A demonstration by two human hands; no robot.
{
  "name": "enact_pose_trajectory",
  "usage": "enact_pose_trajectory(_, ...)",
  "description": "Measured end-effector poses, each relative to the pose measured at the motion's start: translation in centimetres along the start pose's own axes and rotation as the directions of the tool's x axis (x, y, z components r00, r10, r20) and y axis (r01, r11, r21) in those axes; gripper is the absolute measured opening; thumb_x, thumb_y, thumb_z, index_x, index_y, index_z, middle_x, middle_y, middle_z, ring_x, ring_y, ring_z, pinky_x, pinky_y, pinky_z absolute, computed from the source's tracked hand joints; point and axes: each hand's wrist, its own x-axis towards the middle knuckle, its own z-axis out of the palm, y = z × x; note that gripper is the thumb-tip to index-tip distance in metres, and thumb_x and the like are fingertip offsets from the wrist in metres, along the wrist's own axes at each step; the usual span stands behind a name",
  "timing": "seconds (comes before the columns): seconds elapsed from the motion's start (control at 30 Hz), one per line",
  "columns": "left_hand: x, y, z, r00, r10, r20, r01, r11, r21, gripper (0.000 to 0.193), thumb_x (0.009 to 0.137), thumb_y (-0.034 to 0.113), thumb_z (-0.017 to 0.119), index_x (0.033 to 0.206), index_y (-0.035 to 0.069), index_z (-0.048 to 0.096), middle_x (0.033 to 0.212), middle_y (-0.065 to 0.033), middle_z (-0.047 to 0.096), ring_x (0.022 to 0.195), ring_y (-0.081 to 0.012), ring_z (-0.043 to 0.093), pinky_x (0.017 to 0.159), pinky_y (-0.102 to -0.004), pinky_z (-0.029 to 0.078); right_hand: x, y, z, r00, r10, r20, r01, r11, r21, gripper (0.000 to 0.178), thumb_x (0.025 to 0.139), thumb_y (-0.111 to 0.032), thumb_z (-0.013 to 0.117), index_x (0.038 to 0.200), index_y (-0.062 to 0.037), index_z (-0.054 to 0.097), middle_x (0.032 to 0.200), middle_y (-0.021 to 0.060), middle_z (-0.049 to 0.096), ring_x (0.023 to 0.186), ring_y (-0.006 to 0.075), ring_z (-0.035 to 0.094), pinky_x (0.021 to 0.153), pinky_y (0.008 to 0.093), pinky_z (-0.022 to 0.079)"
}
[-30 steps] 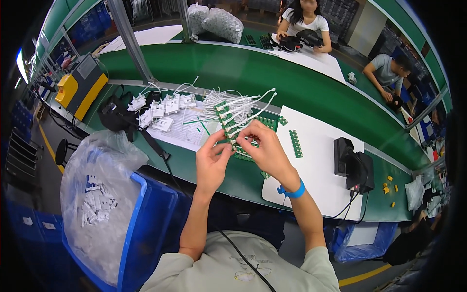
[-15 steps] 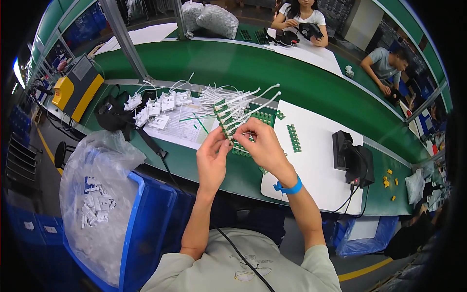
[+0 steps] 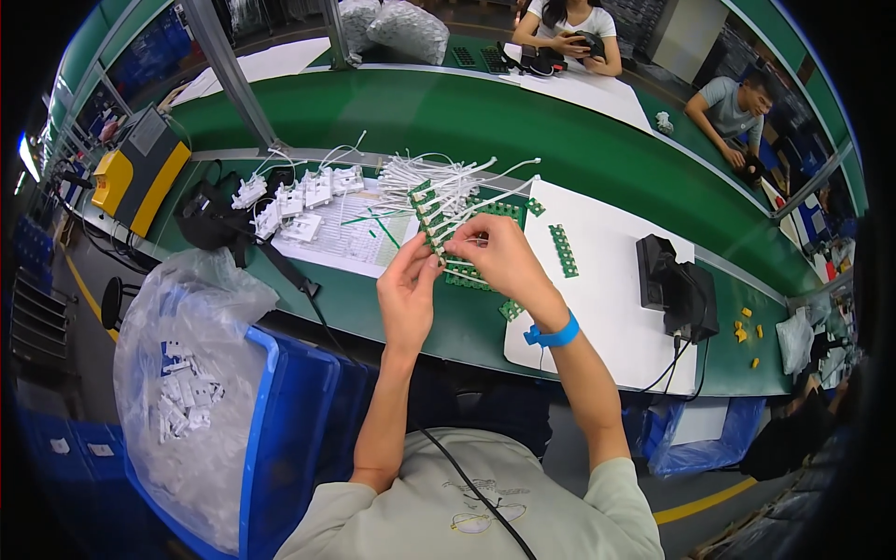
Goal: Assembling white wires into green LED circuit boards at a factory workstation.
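A narrow strip of green circuit boards (image 3: pixel 426 213) stands tilted above the bench, its lower end pinched in the fingers of my left hand (image 3: pixel 407 294). Several white cables (image 3: pixel 490 198) stick out from its connectors toward the upper right. My right hand (image 3: pixel 502 259), a blue band on its wrist, is closed at the strip's lower part. A bit of white cable shows at its fingertips, though the fingers hide the end. Behind the hands lie more green board panels (image 3: pixel 495 210) and a pile of loose white cables (image 3: pixel 420 177).
White plastic housings with cables (image 3: pixel 303 201) lie on printed paper at left. On a white sheet (image 3: pixel 597 317) at right are another board strip (image 3: pixel 563 250) and a black device (image 3: pixel 677 289). A blue bin (image 3: pixel 294 401) with bagged white parts stands lower left. Two people sit across the bench.
My right hand has shifted slightly left and up along the strip, its fingers closer against the board. The left hand keeps its hold. The whole view has shifted a little.
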Motion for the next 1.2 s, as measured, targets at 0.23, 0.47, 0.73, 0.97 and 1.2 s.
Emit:
enact_pose_trajectory(0.23,0.3,-0.3,-0.8,1.000,0.013,0.001,-0.013,1.000,-0.027,0.037,0.098,-0.005,0.058,0.134,-0.011,0.054,0.115,-0.0152,0.068,0.102,-0.0178,0.067,0.088,-0.0297,0.056,0.5,-0.3,0.1,0.989,0.087,0.115,-0.100,0.989,0.106,0.020,0.082,-0.015,0.077,0.089,0.0034,0.075,0.080,0.0138,0.072,0.076,0.0215,0.066,0.073,0.0356,0.052)
enact_pose_trajectory(0.47,0.2,-0.4,-1.6,0.999,-0.010,0.040,0.014,0.995,-0.095,0.038,0.097,-0.005,0.058,0.135,-0.010,0.053,0.118,-0.0153,0.067,0.104,-0.0181,0.067,0.088,-0.0302,0.056,0.4,-0.7,0.0,0.989,0.041,0.142,-0.052,0.996,0.072,0.015,0.086,-0.008,0.076,0.091,0.0055,0.071,0.081,0.0076,0.070,0.077,0.0122,0.065,0.071,0.0275,0.053)
enact_pose_trajectory(0.73,0.0,-0.9,-2.3,0.996,-0.037,0.083,0.045,0.993,-0.108,0.039,0.098,-0.005,0.057,0.136,-0.009,0.050,0.120,-0.0160,0.065,0.107,-0.0207,0.067,0.093,-0.0341,0.058,0.1,-1.1,0.0,0.981,0.063,0.181,-0.073,0.996,0.044,0.015,0.085,-0.008,0.078,0.087,0.0048,0.071,0.077,0.0048,0.066,0.072,0.0105,0.061,0.066,0.0268,0.050)
enact_pose_trajectory(0.97,-0.2,-0.1,-1.8,0.994,-0.048,0.096,0.056,0.995,-0.086,0.039,0.098,-0.005,0.058,0.136,-0.008,0.051,0.121,-0.0160,0.064,0.106,-0.0204,0.067,0.092,-0.0335,0.058,-0.2,-0.8,-0.1,0.979,0.080,0.185,-0.091,0.995,0.051,0.015,0.084,-0.008,0.079,0.087,0.0046,0.071,0.079,0.0056,0.067,0.073,0.0113,0.062,0.068,0.0272,0.051)
enact_pose_trajectory(1.2,0.3,0.0,-1.5,0.998,-0.029,0.054,0.034,0.996,-0.078,0.039,0.097,-0.005,0.058,0.136,-0.009,0.052,0.118,-0.0141,0.066,0.101,-0.0164,0.067,0.085,-0.0288,0.057,-1.0,-2.2,0.4,0.999,-0.040,0.004,0.040,0.995,-0.089,0.016,0.082,-0.008,0.079,0.088,0.0045,0.071,0.081,0.0111,0.070,0.075,0.0188,0.068,0.073,0.0305,0.054)
